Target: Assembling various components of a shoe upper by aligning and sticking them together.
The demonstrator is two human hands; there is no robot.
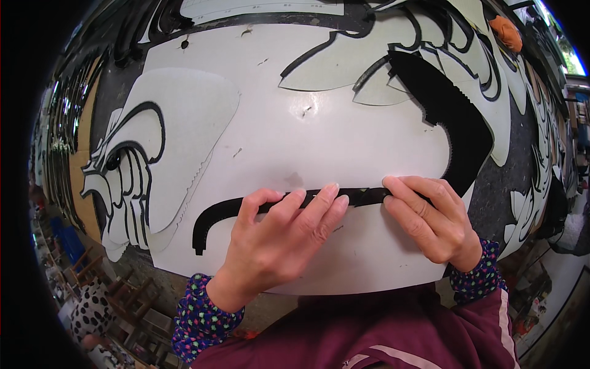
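Observation:
A narrow black strip (pixel 215 216) lies across the white board (pixel 276 147), its left end bent toward me. My left hand (pixel 276 237) presses it with the fingertips along its far edge. Closer to its right end, the bunched fingers of my right hand (pixel 430 215) hold it down. Between the hands, a short overlapping section of the strip (pixel 365 197) shows. A wide, angular black piece (pixel 464 123) with finely notched edges curves down behind my right hand. That hand hides whether it joins the strip.
Stacked pale cut-outs with black edging (pixel 132 184) lie at the left. Similar pale pieces (pixel 326 64) spread over the far right. A paper sheet (pixel 264 6) sits at the far edge, an orange cloth (pixel 506 33) at the far right. Wooden stools (pixel 132 304) stand below left.

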